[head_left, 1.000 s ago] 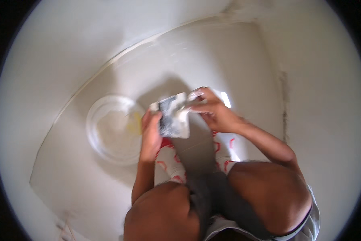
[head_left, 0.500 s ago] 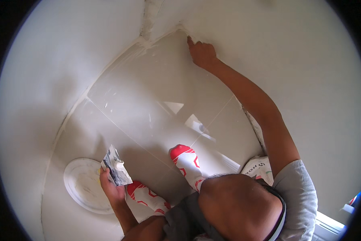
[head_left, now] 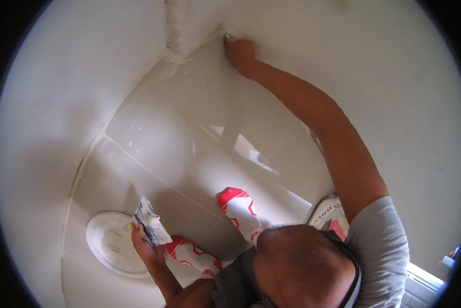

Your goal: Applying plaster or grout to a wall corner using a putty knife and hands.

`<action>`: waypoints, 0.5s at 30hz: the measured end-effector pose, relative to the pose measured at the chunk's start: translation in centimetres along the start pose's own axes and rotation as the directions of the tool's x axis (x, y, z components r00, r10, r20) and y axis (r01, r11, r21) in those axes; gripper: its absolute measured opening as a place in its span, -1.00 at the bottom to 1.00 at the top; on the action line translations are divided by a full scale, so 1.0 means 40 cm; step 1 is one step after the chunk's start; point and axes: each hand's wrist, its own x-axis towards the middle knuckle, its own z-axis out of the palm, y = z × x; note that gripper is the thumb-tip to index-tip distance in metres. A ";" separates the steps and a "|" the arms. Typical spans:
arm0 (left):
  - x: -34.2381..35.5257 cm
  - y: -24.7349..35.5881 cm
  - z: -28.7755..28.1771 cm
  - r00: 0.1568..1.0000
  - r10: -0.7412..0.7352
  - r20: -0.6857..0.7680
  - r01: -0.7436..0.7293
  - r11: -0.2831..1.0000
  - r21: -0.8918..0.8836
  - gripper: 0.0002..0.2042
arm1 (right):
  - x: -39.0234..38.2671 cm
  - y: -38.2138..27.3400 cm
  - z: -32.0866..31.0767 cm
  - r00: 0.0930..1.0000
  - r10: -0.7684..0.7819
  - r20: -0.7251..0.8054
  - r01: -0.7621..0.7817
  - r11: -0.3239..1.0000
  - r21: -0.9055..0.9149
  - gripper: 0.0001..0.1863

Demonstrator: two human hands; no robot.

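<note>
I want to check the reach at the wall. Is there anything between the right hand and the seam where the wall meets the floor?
Nothing visible. The right hand is pressed directly against the seam where the wall meets the tiled floor. The left hand holds a smeared flat tool far back, beside the round white dish.

Brightness: the room is evenly lit and pale, the white walls [head_left: 384,77] close to washed out.
Source: daylight seems to come from the right, judging by the bright window-shaped reflection [head_left: 248,149] on the glossy floor tiles [head_left: 189,128].
Shadows: a soft grey shadow spreads over the left wall and floor; a thin one trails under the raised right arm [head_left: 312,118].
Distortion: strong fisheye bending; wall joints and tile lines curve, and a black rim rings the picture.
Sharpness: mildly soft overall, softest toward the edges; the corner joint [head_left: 175,36] smears.
</note>
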 end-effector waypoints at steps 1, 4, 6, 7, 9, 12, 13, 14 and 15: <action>-0.002 0.002 0.006 1.000 0.005 -0.012 -0.005 1.000 0.002 -0.65 | -0.009 0.000 0.005 1.000 0.004 0.001 -0.004 1.000 0.000 -0.50; -0.002 0.008 0.004 1.000 0.022 -0.017 -0.021 1.000 0.017 -0.65 | -0.051 0.007 0.023 0.999 0.031 -0.021 -0.032 0.999 -0.035 -0.47; -0.005 0.011 0.003 0.999 0.033 -0.013 -0.033 0.999 0.032 -0.65 | -0.084 0.016 0.038 1.000 -0.009 0.015 0.010 0.997 -0.078 -0.45; -0.008 0.013 0.004 0.999 0.030 -0.026 -0.029 0.999 0.026 -0.65 | -0.101 0.012 0.032 1.000 -0.011 0.017 0.012 0.997 -0.074 -0.45; -0.010 0.015 0.000 0.999 0.026 -0.044 -0.025 0.999 0.025 -0.64 | -0.133 0.003 0.021 0.997 -0.001 0.074 0.002 1.000 -0.015 -0.45; -0.002 0.018 0.006 0.999 0.022 0.049 -0.022 1.000 -0.015 -0.68 | -0.172 0.039 0.058 0.982 -0.024 0.188 0.043 0.994 -0.096 -0.48; 0.001 0.016 0.008 1.000 0.017 0.019 -0.017 1.000 -0.011 -0.69 | -0.190 0.050 0.078 0.981 -0.018 0.191 0.037 0.994 -0.101 -0.48; 0.004 0.016 0.009 1.000 0.015 -0.012 -0.015 1.000 -0.006 -0.69 | -0.207 0.056 0.092 0.987 0.000 0.163 0.017 0.994 -0.104 -0.48; 0.008 0.015 0.012 1.000 0.011 -0.007 -0.011 1.000 -0.006 -0.69 | -0.221 0.064 0.105 0.991 0.018 0.135 -0.003 0.994 -0.108 -0.49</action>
